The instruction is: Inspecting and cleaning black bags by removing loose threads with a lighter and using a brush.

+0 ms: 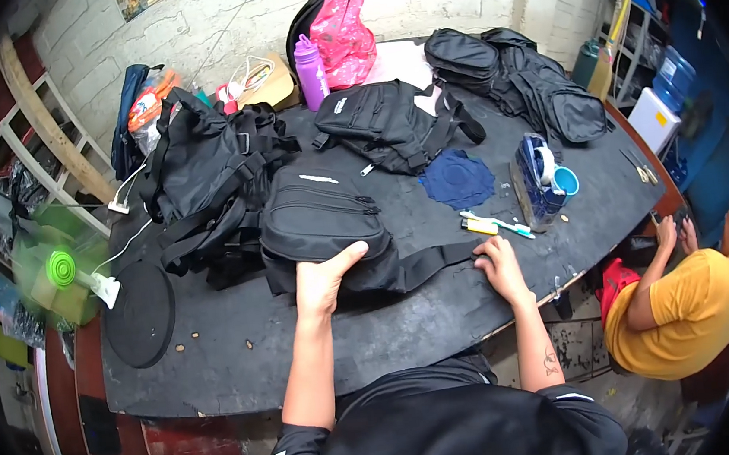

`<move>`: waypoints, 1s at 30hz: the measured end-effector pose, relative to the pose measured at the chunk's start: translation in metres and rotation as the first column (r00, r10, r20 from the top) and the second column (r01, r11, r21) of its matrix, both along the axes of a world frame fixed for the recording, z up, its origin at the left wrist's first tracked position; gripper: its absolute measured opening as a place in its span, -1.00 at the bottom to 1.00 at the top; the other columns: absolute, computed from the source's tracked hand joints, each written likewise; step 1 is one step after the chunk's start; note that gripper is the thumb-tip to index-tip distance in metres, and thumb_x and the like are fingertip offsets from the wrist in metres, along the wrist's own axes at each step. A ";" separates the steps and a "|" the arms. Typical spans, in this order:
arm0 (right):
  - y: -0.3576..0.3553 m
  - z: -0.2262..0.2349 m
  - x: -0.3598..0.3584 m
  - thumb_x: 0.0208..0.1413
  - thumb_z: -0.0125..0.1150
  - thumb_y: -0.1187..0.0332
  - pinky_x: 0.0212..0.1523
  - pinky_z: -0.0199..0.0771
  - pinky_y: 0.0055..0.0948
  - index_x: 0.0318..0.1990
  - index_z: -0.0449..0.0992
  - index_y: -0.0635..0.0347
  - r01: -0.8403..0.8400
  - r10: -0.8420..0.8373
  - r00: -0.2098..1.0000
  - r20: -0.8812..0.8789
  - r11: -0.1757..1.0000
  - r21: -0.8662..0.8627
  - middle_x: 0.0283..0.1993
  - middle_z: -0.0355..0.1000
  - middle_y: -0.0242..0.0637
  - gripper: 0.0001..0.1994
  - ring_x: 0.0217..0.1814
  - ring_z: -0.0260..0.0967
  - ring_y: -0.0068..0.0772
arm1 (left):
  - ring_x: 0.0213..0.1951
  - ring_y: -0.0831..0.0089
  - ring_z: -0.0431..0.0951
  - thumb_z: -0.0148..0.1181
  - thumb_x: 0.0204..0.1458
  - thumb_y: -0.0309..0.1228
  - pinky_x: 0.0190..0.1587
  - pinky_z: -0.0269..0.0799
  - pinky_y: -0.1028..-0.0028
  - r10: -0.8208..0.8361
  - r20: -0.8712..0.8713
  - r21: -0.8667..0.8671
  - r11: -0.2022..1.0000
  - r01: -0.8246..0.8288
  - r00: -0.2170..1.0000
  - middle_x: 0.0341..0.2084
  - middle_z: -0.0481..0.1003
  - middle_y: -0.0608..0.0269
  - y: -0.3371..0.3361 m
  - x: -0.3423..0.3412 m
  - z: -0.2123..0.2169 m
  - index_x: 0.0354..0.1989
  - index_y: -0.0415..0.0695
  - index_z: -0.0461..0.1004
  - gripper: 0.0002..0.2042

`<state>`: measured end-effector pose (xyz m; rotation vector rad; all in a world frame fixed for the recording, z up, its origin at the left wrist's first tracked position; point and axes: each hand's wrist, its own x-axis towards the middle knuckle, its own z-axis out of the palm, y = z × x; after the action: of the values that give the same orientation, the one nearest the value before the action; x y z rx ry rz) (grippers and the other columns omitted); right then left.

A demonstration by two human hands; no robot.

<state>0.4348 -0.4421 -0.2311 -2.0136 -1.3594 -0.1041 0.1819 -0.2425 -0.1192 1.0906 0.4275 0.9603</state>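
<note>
From the head view: left hand (322, 281) clamped on the black bag (320, 218), mid-table; right hand (501, 267) curled at the strap (437, 263), pinching or not, can't tell! Tabletop (375, 348) stretches to the near edge; black backpack (212, 171) crowds the left.

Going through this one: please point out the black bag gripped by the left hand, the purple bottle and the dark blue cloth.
Black bag (316, 221): head view, on its zippered panel.
Purple bottle (312, 78): head view, on the body.
Dark blue cloth (458, 178): head view, near its middle.
</note>
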 end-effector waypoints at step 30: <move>0.097 0.129 -0.084 -0.20 0.36 0.23 -0.41 0.08 -0.42 -0.59 0.39 0.13 -0.288 0.214 0.930 0.300 0.930 0.228 -0.59 0.21 -0.46 -0.74 -0.49 0.12 -0.44 | -0.21 0.48 0.46 0.33 -0.32 -0.67 -0.10 0.40 0.50 -0.082 -0.089 0.104 0.990 0.091 0.993 -0.25 0.46 0.26 -0.007 0.010 0.009 -0.12 -0.28 0.39 -0.54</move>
<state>0.3505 -0.3449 -0.1022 -1.6248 -1.6673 -0.4372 0.1923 -0.2494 -0.1105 1.2414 0.3972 0.8712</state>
